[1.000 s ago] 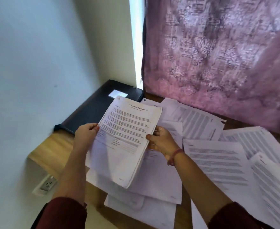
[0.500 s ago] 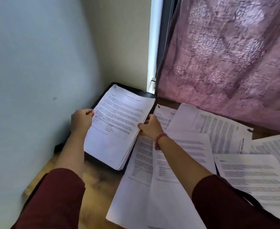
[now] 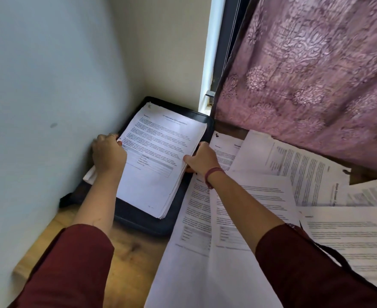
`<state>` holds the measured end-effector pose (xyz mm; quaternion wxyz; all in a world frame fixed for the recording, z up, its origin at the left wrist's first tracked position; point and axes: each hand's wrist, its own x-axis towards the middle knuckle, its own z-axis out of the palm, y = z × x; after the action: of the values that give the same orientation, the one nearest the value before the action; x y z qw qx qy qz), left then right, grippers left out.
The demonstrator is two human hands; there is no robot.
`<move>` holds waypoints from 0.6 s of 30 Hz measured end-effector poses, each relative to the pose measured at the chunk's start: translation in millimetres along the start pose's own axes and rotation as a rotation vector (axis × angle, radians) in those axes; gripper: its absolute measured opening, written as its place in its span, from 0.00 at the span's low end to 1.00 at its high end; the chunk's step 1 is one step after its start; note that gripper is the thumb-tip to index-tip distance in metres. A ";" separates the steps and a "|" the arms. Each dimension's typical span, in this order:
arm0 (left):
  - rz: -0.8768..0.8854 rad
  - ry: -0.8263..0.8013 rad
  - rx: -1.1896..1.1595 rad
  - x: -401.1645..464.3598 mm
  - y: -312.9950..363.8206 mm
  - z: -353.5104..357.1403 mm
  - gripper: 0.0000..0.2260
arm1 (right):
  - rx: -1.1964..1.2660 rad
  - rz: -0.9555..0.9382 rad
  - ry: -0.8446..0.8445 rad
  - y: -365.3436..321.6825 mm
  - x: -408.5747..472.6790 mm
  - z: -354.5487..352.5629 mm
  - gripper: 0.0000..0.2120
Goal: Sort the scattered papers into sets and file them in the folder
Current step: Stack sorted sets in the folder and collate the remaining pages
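Observation:
A thick stack of printed papers (image 3: 161, 161) lies over the closed black folder (image 3: 143, 221) in the table's far left corner. My left hand (image 3: 108, 153) grips the stack's left edge, close to the wall. My right hand (image 3: 202, 158) grips its right edge, thumb on top. Several loose printed sheets (image 3: 294, 174) lie scattered and overlapping on the wooden table (image 3: 125, 261) to the right of the folder. Whether the stack rests fully on the folder I cannot tell.
A pale wall runs along the left, right beside the folder. A pink patterned curtain (image 3: 305, 74) hangs behind the papers at the back right, next to a window frame (image 3: 207, 85). The table's front left edge is near my left sleeve.
Both hands carried the stack forward and left, from above the loose sheets down onto the black folder in the corner. The grips on its two side edges stayed the same.

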<state>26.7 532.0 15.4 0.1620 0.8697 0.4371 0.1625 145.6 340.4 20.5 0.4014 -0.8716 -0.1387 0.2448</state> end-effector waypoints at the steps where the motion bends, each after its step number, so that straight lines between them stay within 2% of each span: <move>1: 0.006 0.001 0.038 -2.0 1.4 0.5 0.15 | -0.005 0.001 -0.011 -0.3 -0.1 -1.1 0.20; 4: 0.011 -0.004 0.085 -6.5 5.4 1.5 0.17 | -0.032 -0.011 -0.032 -4.2 -2.7 -5.8 0.19; 8: 0.029 0.004 0.089 -10.2 14.2 -0.7 0.20 | -0.064 -0.052 -0.083 -7.9 -7.9 -16.1 0.07; 11: 0.079 0.049 0.077 -18.3 29.7 -5.2 0.21 | 0.022 -0.082 -0.056 -4.3 -14.0 -30.6 0.07; 13: 0.128 0.072 -0.018 -32.1 48.4 -6.0 0.20 | 0.038 -0.118 0.033 4.3 -17.7 -43.7 0.15; 15: 0.173 0.018 -0.196 -53.5 71.6 -3.4 0.16 | 0.037 -0.169 0.138 18.0 -23.6 -57.9 0.18; 18: 0.159 -0.217 -0.443 -88.8 104.2 5.2 0.16 | 0.003 -0.241 0.257 48.9 -36.0 -72.5 0.14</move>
<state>52.5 400.1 42.3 0.3811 0.8570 0.3011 0.1723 156.5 247.5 34.8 0.4434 -0.8722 -0.1896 0.0816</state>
